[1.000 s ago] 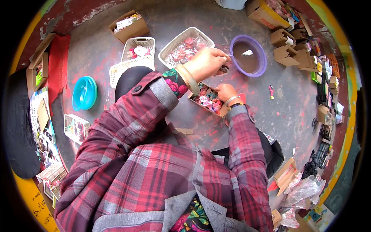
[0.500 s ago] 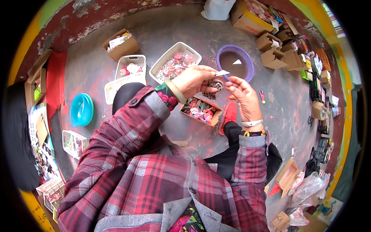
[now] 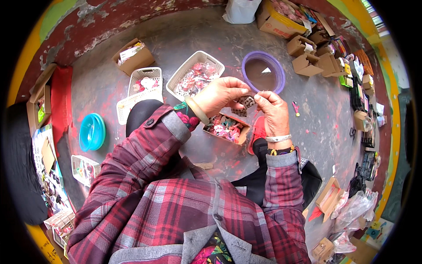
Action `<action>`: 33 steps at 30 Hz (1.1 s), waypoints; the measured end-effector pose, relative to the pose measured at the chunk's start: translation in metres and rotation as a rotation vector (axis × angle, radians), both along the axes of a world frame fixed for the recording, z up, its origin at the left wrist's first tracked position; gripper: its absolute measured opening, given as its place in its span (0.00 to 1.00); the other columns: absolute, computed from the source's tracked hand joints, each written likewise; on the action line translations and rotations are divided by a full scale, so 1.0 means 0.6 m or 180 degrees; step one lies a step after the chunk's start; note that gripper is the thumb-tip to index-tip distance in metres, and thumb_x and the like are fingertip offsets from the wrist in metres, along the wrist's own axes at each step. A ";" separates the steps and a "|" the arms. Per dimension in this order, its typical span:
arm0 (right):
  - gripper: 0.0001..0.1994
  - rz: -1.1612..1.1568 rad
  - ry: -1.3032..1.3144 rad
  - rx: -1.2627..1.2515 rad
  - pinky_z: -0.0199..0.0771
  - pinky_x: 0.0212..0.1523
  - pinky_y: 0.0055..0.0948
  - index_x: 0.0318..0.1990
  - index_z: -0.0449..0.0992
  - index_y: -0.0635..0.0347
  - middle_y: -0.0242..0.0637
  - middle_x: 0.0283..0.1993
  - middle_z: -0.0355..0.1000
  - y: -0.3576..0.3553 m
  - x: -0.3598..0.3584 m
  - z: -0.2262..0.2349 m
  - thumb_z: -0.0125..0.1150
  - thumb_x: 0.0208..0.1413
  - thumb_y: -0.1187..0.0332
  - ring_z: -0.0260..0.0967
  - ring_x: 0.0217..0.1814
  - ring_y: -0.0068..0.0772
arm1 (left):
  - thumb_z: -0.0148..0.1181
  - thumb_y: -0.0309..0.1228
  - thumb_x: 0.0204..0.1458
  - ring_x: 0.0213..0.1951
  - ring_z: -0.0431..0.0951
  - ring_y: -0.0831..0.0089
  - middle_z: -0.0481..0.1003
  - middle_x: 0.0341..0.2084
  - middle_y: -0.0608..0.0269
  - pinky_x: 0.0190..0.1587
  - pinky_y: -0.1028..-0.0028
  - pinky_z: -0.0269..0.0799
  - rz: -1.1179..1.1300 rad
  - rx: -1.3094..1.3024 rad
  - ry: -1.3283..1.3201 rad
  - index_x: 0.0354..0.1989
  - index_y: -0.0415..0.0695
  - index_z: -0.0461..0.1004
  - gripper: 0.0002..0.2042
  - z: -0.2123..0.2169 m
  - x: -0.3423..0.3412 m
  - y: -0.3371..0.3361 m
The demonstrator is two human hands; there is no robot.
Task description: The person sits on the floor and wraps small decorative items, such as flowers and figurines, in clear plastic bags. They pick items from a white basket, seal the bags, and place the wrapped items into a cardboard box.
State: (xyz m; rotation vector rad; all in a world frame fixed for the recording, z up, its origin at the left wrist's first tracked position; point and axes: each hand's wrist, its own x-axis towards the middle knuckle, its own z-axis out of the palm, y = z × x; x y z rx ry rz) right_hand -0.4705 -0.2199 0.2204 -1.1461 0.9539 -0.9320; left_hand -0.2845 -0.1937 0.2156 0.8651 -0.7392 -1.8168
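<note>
My left hand (image 3: 220,96) is closed, with a brown-and-white checked fabric piece (image 3: 243,107) hanging beneath its fingers. Close beside it, my right hand (image 3: 273,113) pinches thumb and fingers together near the fabric's right edge; whatever lies in that pinch is too small to name. Below the hands stands a small cardboard box (image 3: 243,136) full of pink, red and white pieces. Just past my left hand is a white basket (image 3: 172,78) holding clear-wrapped red and pink items.
A purple tub (image 3: 244,66) with a white scrap inside stands beyond my hands. White baskets (image 3: 124,108) and teal basins (image 3: 92,132) sit at left. Cardboard boxes (image 3: 307,64) line the right wall. Pink-handled snips (image 3: 296,108) lie on the floor near my red shoe (image 3: 259,131).
My right fingers have closed into a pinch and moved left, nearer my left hand. The small white piece at my left fingertips no longer shows.
</note>
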 end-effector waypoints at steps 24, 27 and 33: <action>0.08 0.0112 0.0083 -0.0441 0.66 0.31 0.18 0.39 0.77 0.65 0.32 0.30 0.73 0.005 -0.004 0.014 0.54 0.52 0.77 0.67 0.30 0.19 | 0.49 0.29 0.55 0.23 0.71 0.82 0.69 0.21 0.69 0.27 0.80 0.75 0.0109 -0.0017 -0.0023 0.43 0.39 0.71 0.11 0.017 0.008 0.004; 0.08 0.0103 0.0182 -0.0539 0.66 0.31 0.17 0.38 0.77 0.65 0.32 0.30 0.73 0.007 -0.001 0.017 0.53 0.52 0.77 0.68 0.30 0.18 | 0.51 0.31 0.55 0.25 0.71 0.82 0.69 0.22 0.69 0.29 0.79 0.75 0.0102 0.0136 0.0166 0.43 0.39 0.70 0.11 0.016 0.013 0.004; 0.08 0.0119 0.0343 -0.0695 0.66 0.31 0.17 0.37 0.78 0.65 0.31 0.31 0.73 0.007 -0.001 0.016 0.53 0.52 0.77 0.67 0.31 0.18 | 0.55 0.33 0.53 0.28 0.72 0.81 0.71 0.27 0.67 0.32 0.78 0.74 0.0174 0.0284 -0.0052 0.42 0.39 0.69 0.12 0.030 0.008 0.004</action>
